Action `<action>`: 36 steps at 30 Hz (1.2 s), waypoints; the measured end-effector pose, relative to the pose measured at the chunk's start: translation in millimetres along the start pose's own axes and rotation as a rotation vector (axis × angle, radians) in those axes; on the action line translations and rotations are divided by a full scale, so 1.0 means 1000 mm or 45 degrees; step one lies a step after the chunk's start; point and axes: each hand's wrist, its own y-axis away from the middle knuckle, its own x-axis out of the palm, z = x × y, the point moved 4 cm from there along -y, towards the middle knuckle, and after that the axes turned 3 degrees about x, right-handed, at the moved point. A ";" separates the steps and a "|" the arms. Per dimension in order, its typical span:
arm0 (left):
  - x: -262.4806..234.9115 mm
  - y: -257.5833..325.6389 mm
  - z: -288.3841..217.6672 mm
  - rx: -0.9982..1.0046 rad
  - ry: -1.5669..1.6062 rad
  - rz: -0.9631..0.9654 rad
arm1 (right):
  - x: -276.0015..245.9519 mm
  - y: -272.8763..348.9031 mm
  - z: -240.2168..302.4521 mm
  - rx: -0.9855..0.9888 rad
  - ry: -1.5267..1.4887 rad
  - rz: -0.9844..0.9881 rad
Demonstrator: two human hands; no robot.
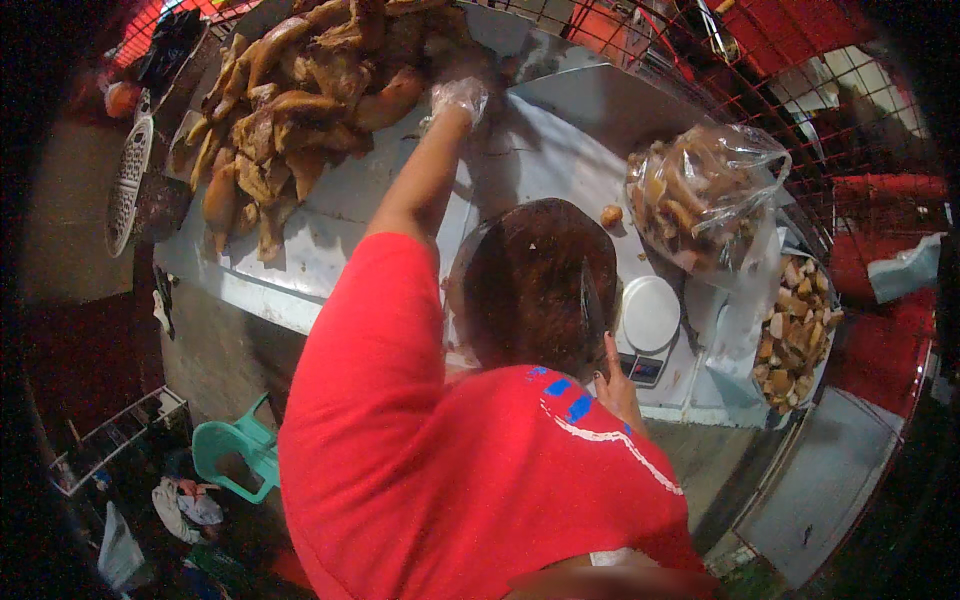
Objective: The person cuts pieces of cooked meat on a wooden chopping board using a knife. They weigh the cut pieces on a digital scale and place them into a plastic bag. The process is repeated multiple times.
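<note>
Left arm: red-sleeved, extended far forward; left hand (pixel 456 98) gloved in clear plastic. Right hand (pixel 617 385): bare, low, close to the torso, fingers curled.

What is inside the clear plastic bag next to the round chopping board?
The plastic bag holds brown, chopped pieces of cooked meat, heaped and showing through the film. Glare and creases hide the lower pieces, and what the bag rests on cannot be seen.
</note>
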 end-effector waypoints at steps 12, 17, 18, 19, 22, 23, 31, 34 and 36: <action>-0.084 0.100 -0.072 0.570 -0.349 -0.010 | 0.002 -0.003 -0.014 0.023 -0.127 -0.010; -0.076 0.192 -0.132 0.620 0.915 0.013 | -0.007 0.004 -0.020 -0.180 -0.224 -0.230; -0.067 0.210 -0.151 0.612 0.819 0.053 | -0.010 0.008 -0.020 -0.195 -0.218 -0.275; -0.056 0.229 -0.169 0.589 0.714 0.127 | -0.012 0.014 -0.021 -0.184 -0.205 -0.296; -0.054 0.282 -0.206 0.603 0.689 -0.305 | -0.021 0.031 -0.012 -0.214 -0.076 -0.395; -0.056 0.293 -0.211 0.589 0.757 -0.345 | -0.021 0.037 -0.009 -0.187 -0.067 -0.351; -0.062 0.334 -0.204 0.626 0.870 -0.482 | -0.017 0.056 0.008 -0.302 0.195 -0.251; -0.048 0.332 -0.203 0.513 0.881 -0.417 | -0.012 0.056 0.004 -0.325 0.223 -0.272; -0.035 0.325 -0.200 0.276 1.360 -0.189 | -0.010 0.056 0.002 -0.315 0.256 -0.272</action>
